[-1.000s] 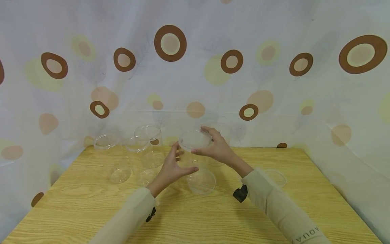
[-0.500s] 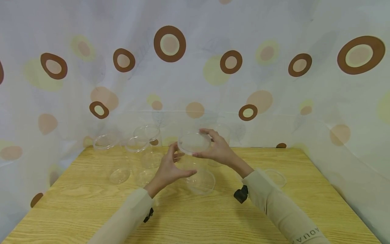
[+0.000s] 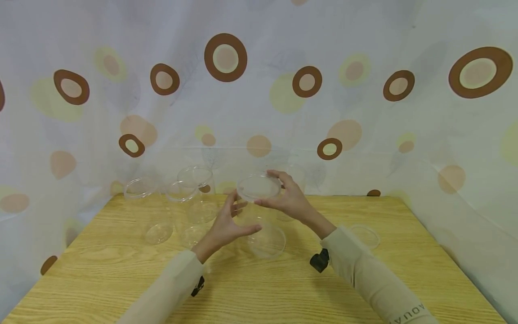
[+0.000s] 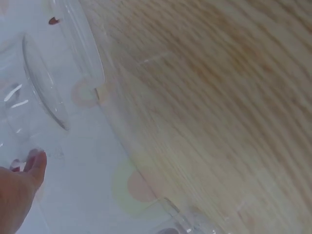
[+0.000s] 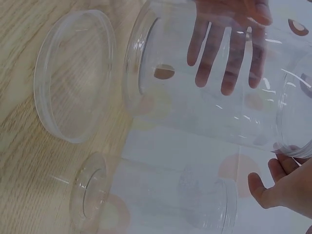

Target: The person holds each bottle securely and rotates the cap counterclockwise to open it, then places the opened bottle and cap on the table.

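A white curtain printed with brown, peach and pale yellow rounds [image 3: 243, 108] rises behind everything and down both sides. The yellow wood-grained tabletop [image 3: 259, 297] spreads in front of it. My beige right sleeve [image 3: 364, 265] slants in from the near right, and my beige left sleeve [image 3: 170, 279] from the near left.

Between my hands is a clear plastic cylindrical jar [image 5: 209, 109], near the middle of the scene, upright and raised above the table. Three more clear jars [image 3: 182, 193] stand in a cluster on the left, and another clear jar [image 3: 297, 173] stands at the far side, partly hidden behind my right hand [image 3: 290, 200].

That hand grips the upper end of the middle jar: my thumb lies along its near edge and my forefinger reaches round to the far right edge. My left hand [image 3: 224, 225] is beside the jar's left side, spread wide, the thumb [image 3: 251, 229] stretched right on the near side, well apart from the fingers. Through the clear wall those fingers look straight and separated; I cannot tell whether they touch it.

A clear round disc with a raised rim [image 3: 269, 252] lies on the table just below the jar's lower end, apart from it. A thin clear ring-edged disc [image 3: 371, 234] lies to the right, partly covered by my right sleeve. Smallest are the black wrist devices [image 3: 319, 260] at my cuffs.
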Demonstrator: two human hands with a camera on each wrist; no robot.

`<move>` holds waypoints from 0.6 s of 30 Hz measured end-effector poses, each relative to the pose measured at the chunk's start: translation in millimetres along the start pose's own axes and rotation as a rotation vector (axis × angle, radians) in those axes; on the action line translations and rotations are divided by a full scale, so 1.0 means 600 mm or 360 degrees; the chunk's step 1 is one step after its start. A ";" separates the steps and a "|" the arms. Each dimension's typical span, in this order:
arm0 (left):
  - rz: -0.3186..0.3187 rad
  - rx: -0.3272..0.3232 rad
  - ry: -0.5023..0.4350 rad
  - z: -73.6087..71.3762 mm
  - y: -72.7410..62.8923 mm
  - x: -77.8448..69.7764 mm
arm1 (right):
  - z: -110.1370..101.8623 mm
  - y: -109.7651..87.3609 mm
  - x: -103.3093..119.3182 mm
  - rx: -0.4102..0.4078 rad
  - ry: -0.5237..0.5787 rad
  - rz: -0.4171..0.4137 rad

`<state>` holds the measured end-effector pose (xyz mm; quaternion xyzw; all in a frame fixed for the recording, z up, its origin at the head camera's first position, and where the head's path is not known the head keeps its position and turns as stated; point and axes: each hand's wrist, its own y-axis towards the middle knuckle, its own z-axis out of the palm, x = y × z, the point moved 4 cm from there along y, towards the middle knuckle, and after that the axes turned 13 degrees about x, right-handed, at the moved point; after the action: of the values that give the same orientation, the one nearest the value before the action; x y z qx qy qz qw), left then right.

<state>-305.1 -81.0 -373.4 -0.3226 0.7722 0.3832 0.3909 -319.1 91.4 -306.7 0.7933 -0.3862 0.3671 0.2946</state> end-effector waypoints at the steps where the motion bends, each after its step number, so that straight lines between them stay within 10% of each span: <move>1: -0.0004 -0.0004 0.0006 0.001 0.000 0.001 | 0.001 0.000 0.001 -0.0008 0.0003 -0.0002; 18: 0.0045 -0.0117 0.0241 0.000 -0.004 -0.014 | 0.001 -0.006 0.006 0.0018 0.0009 -0.0125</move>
<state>-299.3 -80.6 -366.9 -0.3537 0.7895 0.3912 0.3139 -314.5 91.6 -305.0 0.8083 -0.3520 0.3597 0.3054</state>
